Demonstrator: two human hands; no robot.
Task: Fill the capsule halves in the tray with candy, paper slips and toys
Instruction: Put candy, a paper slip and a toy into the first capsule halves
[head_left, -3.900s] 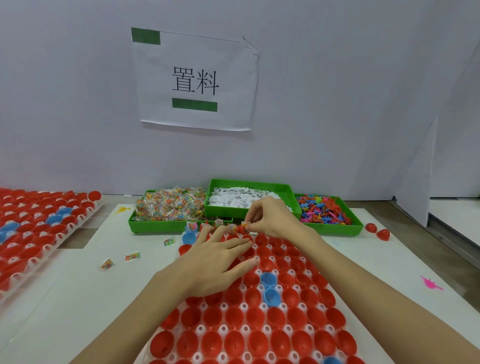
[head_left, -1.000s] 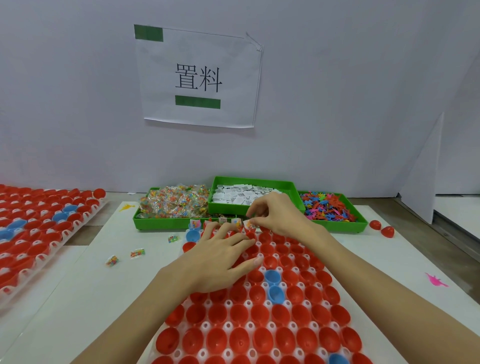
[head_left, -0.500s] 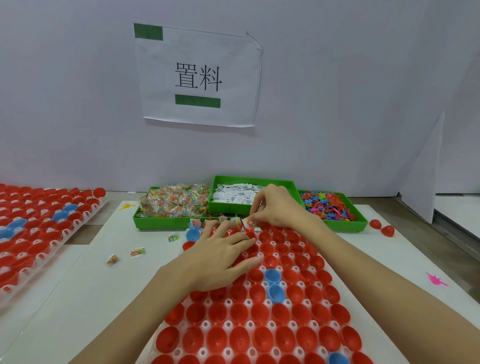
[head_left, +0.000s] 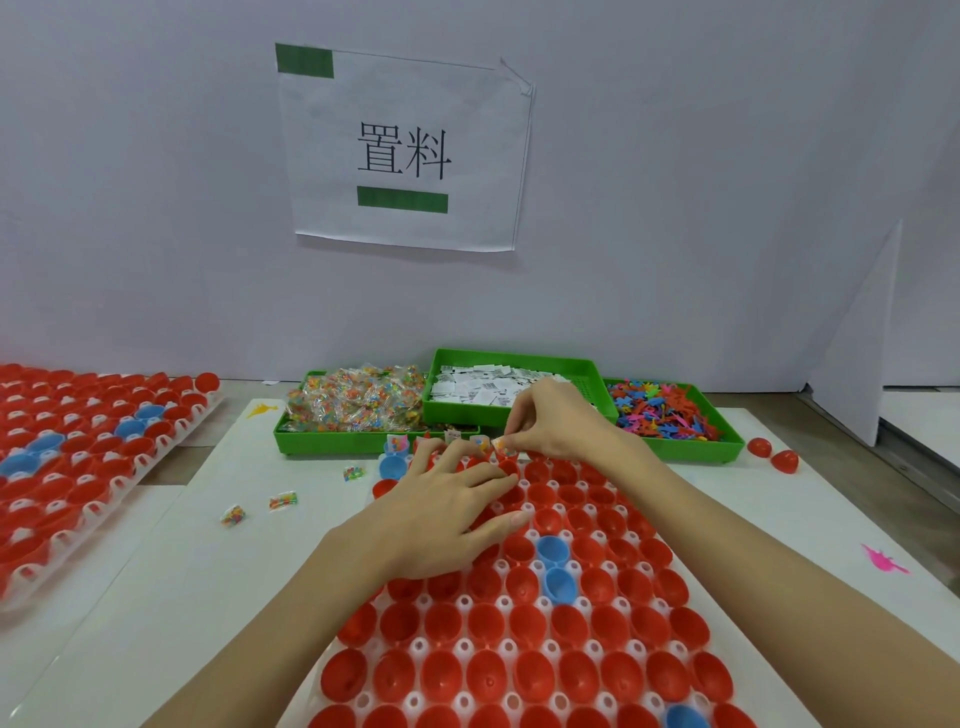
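Item in hand: a small candy packet (head_left: 500, 443), pinched at the fingertips of the right hand (head_left: 558, 423), just above the far row of the tray (head_left: 524, 644); too small to tell more of it.
Handling: I judge it very light, soft and crinkly, its clear wrap a little slippery; an edge pinch suits it, and squeezing it harder gains nothing.
Orientation: the packet's long axis cannot be read, as fingers cover most of it.
Capsule halves: the red capsule halves (head_left: 530, 670) sit mouth-up in the tray's sockets, with a few blue capsule halves (head_left: 558, 583) among them; thin, stiff shells, likely to tip if knocked sideways, so items are best dropped straight down.
Filled so far: only some far-row cups show packets or slips; the near rows look empty.
Right hand: fingers curled, thumb and forefinger closed on the packet.
Left hand: the left hand (head_left: 441, 512) lies flat on the tray's far left part, fingers straight and spread, holding nothing, seemingly steadying it.
Supplies: beyond the tray, three green bins side by side: candy bin (head_left: 353, 402), paper slip bin (head_left: 483, 387), toy bin (head_left: 662, 415).
Strays: loose candy packets (head_left: 283, 501) on the white table (head_left: 171, 561) to the tray's left; two loose red halves (head_left: 774, 454) to its right.
Left edge: a second tray (head_left: 72, 467) of capsule halves.
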